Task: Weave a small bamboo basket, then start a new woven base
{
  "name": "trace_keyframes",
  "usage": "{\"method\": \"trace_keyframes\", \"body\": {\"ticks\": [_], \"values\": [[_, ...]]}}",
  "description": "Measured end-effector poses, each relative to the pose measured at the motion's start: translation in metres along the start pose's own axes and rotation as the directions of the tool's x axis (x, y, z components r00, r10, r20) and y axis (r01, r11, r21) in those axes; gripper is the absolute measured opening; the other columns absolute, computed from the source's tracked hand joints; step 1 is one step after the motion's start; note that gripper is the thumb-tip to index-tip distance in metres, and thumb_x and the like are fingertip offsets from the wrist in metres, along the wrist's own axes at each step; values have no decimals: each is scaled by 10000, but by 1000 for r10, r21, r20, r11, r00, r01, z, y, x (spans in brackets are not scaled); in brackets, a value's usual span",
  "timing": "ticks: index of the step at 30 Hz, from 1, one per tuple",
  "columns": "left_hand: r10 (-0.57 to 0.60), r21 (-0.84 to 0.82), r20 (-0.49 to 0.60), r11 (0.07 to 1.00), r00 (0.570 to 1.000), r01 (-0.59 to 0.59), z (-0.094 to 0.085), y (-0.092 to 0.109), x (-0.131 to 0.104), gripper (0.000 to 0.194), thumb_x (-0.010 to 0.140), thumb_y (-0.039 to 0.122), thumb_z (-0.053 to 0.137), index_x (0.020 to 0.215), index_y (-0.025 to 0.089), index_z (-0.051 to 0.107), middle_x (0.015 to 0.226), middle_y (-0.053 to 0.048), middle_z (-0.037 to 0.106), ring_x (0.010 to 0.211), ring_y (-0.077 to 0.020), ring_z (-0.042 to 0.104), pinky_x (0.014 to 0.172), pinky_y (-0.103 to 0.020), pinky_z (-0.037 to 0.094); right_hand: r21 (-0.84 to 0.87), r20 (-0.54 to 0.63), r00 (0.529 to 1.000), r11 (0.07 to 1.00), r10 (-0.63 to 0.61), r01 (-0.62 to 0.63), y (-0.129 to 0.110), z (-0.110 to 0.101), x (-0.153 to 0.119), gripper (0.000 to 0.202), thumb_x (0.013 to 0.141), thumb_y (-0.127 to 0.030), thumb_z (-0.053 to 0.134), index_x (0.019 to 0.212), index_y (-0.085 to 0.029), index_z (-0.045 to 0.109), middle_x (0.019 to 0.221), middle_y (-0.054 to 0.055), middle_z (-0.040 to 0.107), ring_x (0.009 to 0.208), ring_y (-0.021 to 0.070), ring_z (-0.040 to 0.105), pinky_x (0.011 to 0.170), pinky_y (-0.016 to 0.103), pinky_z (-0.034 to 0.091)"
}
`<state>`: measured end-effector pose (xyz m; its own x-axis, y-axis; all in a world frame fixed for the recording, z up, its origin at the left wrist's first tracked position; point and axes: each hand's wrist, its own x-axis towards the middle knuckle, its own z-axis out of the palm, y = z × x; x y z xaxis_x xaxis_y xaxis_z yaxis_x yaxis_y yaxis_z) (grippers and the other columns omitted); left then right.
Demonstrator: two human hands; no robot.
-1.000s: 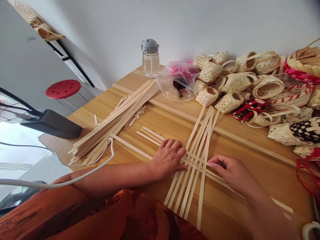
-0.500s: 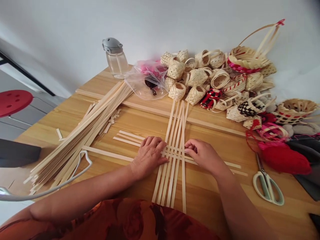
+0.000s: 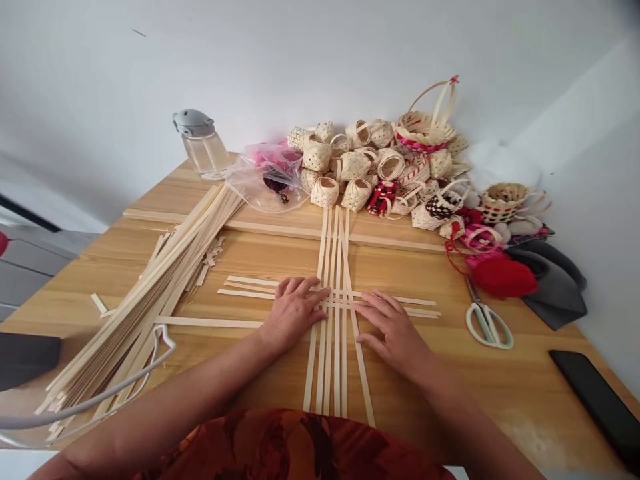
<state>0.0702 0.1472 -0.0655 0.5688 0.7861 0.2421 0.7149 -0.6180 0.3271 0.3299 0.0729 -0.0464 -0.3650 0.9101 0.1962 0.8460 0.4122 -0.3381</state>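
Observation:
Pale flat bamboo-like strips (image 3: 344, 367) run away from me in a narrow row, interlaced with several crosswise strips (image 3: 415, 302) at the middle of the table. My left hand (image 3: 293, 312) lies palm down on the left side of the weave, its fingers spread over the crossing. On the right side my right hand (image 3: 395, 330) rests with fingers stretched apart, fingertips at the crosswise strips. Its thumb touches or nearly touches the rightmost lengthwise strip (image 3: 361, 363), which slants across its neighbours at the far end. Part of the crossing is hidden under my fingers.
A bundle of loose strips (image 3: 150, 293) lies left, a white cable (image 3: 120, 385) over its near end. Small woven baskets (image 3: 356, 195) pile up behind, beside a plastic bag (image 3: 267, 183) and water bottle (image 3: 204, 150). Scissors (image 3: 487, 320), red yarn (image 3: 505, 275) and a phone (image 3: 595, 400) lie right.
My right hand has gone from a pinch at the weave's right edge to spread fingers. The rightmost strip's near end now angles further right. The camera view has turned right.

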Motion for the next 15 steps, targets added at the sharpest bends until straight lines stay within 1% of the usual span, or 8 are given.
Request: {"method": "trace_keyframes", "body": {"ticks": [2,5,8,11,15], "values": [[-2,6,-4,1000,1000,2,0,-1,0,448,862,418,689,1299,365,609,1381,-22,571,1253,-275,478,1101,-497,306,-14,-16,999,999,29,-29,-1,7,-8,507,914,-463,613,1379,-265,573,1432,71,552,1386,302,398,1140,522,372],[-1,16,-5,1000,1000,1,1,-1,0,439,864,425,684,1294,367,614,1378,-20,575,1255,-277,479,1088,-498,321,-15,-30,996,996,82,-82,-8,13,-10,484,923,-448,603,1365,-253,591,1430,74,555,1370,292,418,1140,506,375],[5,22,-6,1000,1000,-5,2,-2,0,437,870,435,674,1297,371,611,1376,-19,578,1255,-276,479,1085,-498,327,-14,-41,990,990,138,-139,-18,11,-7,488,885,-447,646,1323,-232,627,1415,90,565,1355,308,428,1140,524,364],[11,22,-8,1000,1000,-11,3,-3,0,440,876,432,666,1307,368,605,1377,-26,576,1260,-277,474,1089,-504,326,2,-25,982,982,188,-188,-28,8,-4,493,868,-434,660,1311,-220,631,1416,106,562,1361,318,418,1137,541,353],[28,11,-10,1000,1000,-28,3,-3,-1,427,886,424,652,1305,353,607,1373,-39,575,1249,-277,473,1089,-519,323,24,-8,978,978,209,-209,-36,4,-4,475,873,-400,651,1310,-216,625,1426,115,547,1362,305,419,1137,532,347]]}}
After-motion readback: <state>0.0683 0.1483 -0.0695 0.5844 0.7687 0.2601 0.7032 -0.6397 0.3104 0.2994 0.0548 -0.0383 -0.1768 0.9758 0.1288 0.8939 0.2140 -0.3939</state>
